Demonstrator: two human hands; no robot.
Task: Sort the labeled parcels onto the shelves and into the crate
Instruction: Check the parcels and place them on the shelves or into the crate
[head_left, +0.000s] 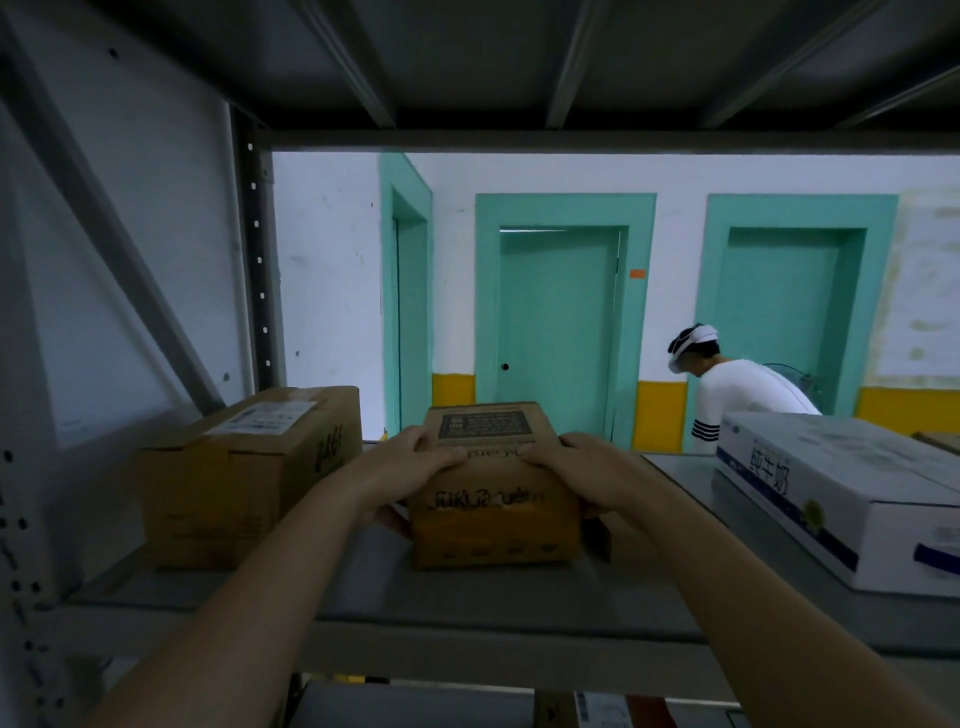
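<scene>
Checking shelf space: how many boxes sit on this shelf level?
3: a brown box left, the held box in the middle, a white box right. A sliver at the far right may be another.

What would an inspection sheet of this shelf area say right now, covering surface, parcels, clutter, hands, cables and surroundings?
Surface: grey metal shelf, another shelf level overhead.
Job's things: small brown box at centre; larger brown box to its left with a white label on top; white carton at right with blue print.
Clutter: nothing seen.
Hands: left hand and right hand grip the small brown box at its sides.
Cables: nothing seen.
Surroundings: white wall with teal doors; another person bending beyond the shelf.
</scene>
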